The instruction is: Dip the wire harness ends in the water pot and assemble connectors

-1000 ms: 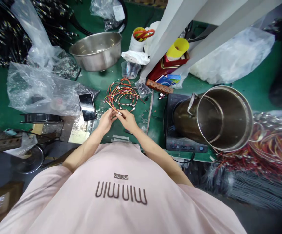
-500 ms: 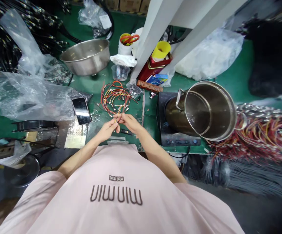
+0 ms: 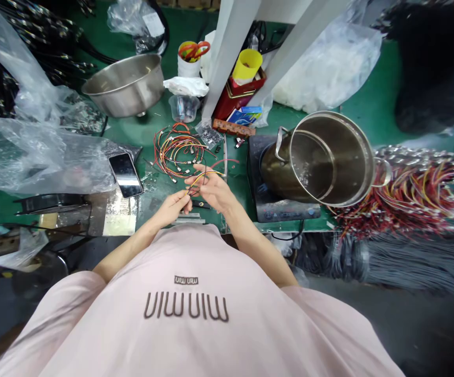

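My left hand (image 3: 174, 206) pinches a small wire harness (image 3: 200, 178) of yellow, red and black wires at its lower end. The wires fan out up and to the right, across the fingers of my right hand (image 3: 214, 189). That hand is open, its fingers spread among the loose strands. Just beyond my hands lies a loose coil of red, yellow and black wires (image 3: 175, 149) with small connectors. A dark tool (image 3: 201, 204), its kind unclear, lies on the table under my hands, partly covered.
A phone (image 3: 125, 175) lies left beside clear plastic bags (image 3: 50, 157). A steel basin (image 3: 126, 89) stands behind. To the right, a tall metal pot (image 3: 321, 162) rests on an induction cooker (image 3: 285, 209), with a heap of red wires (image 3: 415, 193) beyond. A white post (image 3: 227, 57) rises behind the coil.
My right hand has opened and shifted right, its fingers spreading from the pinch. The wires now fan out toward the right. The whole view has shifted slightly.
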### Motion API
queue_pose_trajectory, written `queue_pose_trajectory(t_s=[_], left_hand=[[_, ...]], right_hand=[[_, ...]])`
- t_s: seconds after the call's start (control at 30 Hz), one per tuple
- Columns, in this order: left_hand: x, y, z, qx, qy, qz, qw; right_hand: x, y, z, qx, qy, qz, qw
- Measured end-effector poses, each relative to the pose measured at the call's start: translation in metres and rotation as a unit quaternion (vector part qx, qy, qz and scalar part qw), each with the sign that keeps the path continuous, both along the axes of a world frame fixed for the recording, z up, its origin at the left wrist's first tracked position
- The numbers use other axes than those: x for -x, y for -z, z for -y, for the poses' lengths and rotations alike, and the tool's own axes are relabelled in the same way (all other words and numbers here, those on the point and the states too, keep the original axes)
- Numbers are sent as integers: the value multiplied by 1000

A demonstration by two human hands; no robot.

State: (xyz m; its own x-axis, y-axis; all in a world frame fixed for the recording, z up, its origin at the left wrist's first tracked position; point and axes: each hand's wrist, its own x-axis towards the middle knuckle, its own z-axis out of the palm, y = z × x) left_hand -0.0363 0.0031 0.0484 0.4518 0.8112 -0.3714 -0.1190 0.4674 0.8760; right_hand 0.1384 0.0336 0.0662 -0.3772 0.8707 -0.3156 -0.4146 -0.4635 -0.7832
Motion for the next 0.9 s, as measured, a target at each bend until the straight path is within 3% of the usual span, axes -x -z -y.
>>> queue_pose_trajectory(t_s=[0.1,0.17,0.4,0.57,0.67,0.77,0.9], left_hand=[[-2,0,3,-18,40,-44,998],[-3,-1,5,-17,51,-49,997],[-7,-6,-6,52,-5,34,998],[-8,-5,-11,36,2,1,999],[-5,-5,-7,23,49,-18,998],[0,-6,-2,-6,92,-36,995],[6,3,0,-13,89,-57,994]], right_hand=[[6,2,-1,24,98,4,995],[8,2,-2,36,118,19,992],[14,1,9,-8,-19,34,999],[11,2,11,-98,20,179,979],[5,2,11,-63,18,180,982],[0,1,9,-28,74,129,988],[-5,-5,9,-15,160,85,983]])
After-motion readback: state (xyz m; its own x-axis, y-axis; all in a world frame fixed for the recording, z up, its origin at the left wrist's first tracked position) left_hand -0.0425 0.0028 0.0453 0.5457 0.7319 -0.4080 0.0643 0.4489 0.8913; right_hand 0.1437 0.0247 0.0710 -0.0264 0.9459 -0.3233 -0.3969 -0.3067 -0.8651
